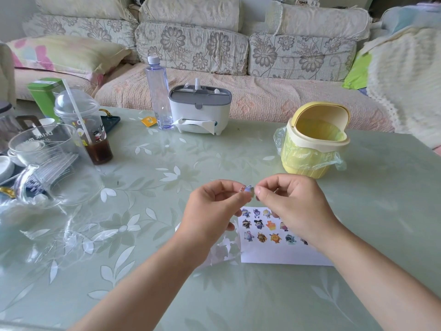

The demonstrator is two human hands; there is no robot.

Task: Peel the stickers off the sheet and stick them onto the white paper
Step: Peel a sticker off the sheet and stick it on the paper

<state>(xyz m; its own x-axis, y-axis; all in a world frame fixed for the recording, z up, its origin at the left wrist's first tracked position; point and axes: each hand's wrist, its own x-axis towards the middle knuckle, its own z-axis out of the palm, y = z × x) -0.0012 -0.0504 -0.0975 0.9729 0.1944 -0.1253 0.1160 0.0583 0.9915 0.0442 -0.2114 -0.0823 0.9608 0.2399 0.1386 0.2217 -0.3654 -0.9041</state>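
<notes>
Both hands meet above the far edge of the white paper [274,256]. The left hand [212,211] and right hand [293,204] each pinch one small purple sticker [248,191] between thumb and fingertips; its facing is too small to tell. The paper's visible long side runs left to right, with rows of stuck figures standing heads away. The cut-out sticker sheet [224,253] lies touching the paper's left edge.

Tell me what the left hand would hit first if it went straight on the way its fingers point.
The left hand points rightward, pinching a small sticker. Just past it is the right hand, its fingertips pinching the same sticker. It would probably meet those fingertips first, though depth is hard to judge.
</notes>
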